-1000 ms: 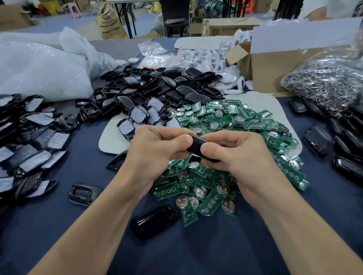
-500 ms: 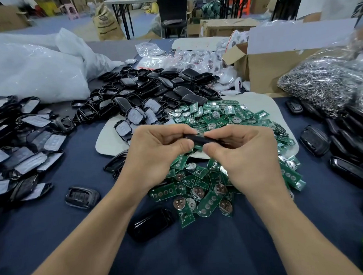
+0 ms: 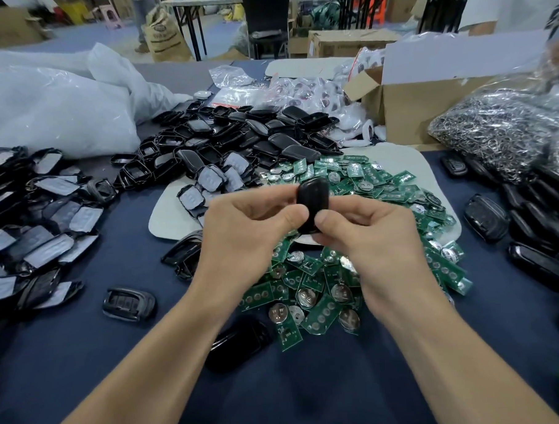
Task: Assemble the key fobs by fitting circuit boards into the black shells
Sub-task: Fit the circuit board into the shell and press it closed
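A black shell stands nearly upright between the two hands, lifted off the counter. The left hand and right hand meet at its lower end, thumbs pressed on the near face and fingers curled behind, so both are clamped on it. Its glossy face is toward the camera; what is inside cannot be told.

Under and just beyond the hands lies a heap of green circuit boards, many carrying round coin cells, spread over a pale mat. Farther beyond the hands is a pile of open shells. Left of the left hand lie grey-lined shell halves and a lone buttoned fob; a glossy case lies beside the left forearm. Right of the right hand lie closed fobs, and beyond them a bag of metal rings and a cardboard box.
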The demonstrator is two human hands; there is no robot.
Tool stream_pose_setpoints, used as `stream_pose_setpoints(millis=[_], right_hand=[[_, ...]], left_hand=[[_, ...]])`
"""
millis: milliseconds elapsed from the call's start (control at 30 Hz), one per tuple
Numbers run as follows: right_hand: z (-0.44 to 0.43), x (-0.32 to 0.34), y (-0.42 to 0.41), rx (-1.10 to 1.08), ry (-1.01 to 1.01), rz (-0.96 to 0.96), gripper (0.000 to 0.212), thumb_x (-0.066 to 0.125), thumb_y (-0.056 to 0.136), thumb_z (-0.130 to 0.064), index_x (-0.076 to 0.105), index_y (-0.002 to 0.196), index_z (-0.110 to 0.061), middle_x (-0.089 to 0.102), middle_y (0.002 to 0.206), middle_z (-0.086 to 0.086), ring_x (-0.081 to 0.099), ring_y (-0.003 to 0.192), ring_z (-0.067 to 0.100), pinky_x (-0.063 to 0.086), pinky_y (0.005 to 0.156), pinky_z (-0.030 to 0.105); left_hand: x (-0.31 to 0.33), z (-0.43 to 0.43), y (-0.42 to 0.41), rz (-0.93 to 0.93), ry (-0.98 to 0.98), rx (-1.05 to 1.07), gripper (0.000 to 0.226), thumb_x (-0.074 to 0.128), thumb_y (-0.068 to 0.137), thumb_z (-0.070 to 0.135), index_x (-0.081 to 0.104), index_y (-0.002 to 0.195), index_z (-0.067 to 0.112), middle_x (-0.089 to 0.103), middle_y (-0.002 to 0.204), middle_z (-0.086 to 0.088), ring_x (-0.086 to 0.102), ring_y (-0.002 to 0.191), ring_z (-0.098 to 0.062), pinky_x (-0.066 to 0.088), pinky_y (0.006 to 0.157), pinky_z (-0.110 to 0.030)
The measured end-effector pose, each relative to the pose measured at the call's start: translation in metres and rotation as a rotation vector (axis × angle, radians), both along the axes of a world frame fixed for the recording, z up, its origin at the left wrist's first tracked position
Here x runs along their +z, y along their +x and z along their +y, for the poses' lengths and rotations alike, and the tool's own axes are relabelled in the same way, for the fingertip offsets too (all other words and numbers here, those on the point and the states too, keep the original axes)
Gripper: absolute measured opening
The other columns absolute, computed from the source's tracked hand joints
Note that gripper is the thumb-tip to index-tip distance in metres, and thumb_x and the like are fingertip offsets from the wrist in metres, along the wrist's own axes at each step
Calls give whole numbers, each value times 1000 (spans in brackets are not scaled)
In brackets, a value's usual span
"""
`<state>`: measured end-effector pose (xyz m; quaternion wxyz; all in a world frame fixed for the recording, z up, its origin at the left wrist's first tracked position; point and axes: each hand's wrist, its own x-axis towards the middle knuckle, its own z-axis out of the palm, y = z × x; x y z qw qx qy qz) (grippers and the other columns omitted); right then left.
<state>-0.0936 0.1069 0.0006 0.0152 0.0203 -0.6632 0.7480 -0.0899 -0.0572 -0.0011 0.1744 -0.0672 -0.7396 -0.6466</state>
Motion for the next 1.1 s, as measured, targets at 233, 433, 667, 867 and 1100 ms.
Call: stream_pose_setpoints(millis=[233, 433, 667, 867, 1100], right_hand=[[-1, -4, 1, 101, 160, 42, 25, 76, 81, 5, 82, 86, -18, 79, 79, 9, 76, 78, 36, 65, 80, 48], [0, 0, 1, 73, 47, 66, 24, 78, 85, 3, 84, 87, -20, 79, 79, 9, 77, 70, 27, 66, 70, 39], [-2, 0, 1, 70, -59, 19, 24, 68, 93, 3, 84, 82, -12, 77, 76, 17, 73, 62, 28, 61, 61, 30], [-8, -6, 3, -39, 57, 124, 27, 71, 90, 0, 85, 82, -21, 76, 71, 11, 69, 56, 29, 58, 57, 32], [-8, -2, -4, 26, -356, -260, 15, 61, 101, -4, 75, 94, -1, 78, 85, 20, 74, 63, 24, 59, 56, 26]], left_hand=[[1, 5, 3, 8, -165, 78, 27, 77, 91, 19, 81, 91, 45, 79, 85, 19, 75, 84, -4, 58, 77, -18], [1, 8, 7, 45, -310, 138, 13, 74, 88, 31, 80, 97, 38, 76, 88, 28, 73, 86, 3, 61, 78, -24], [2, 8, 7, -50, -128, 56, 32, 78, 88, 4, 83, 90, 35, 80, 84, 16, 76, 85, -3, 59, 78, -18], [-1, 17, 8, -113, -66, 141, 27, 81, 86, 5, 84, 86, 32, 79, 76, 15, 75, 76, -1, 56, 71, -13], [1, 8, 3, -256, 104, 116, 20, 85, 84, 16, 84, 92, 34, 81, 87, 7, 76, 83, -10, 61, 87, -33]])
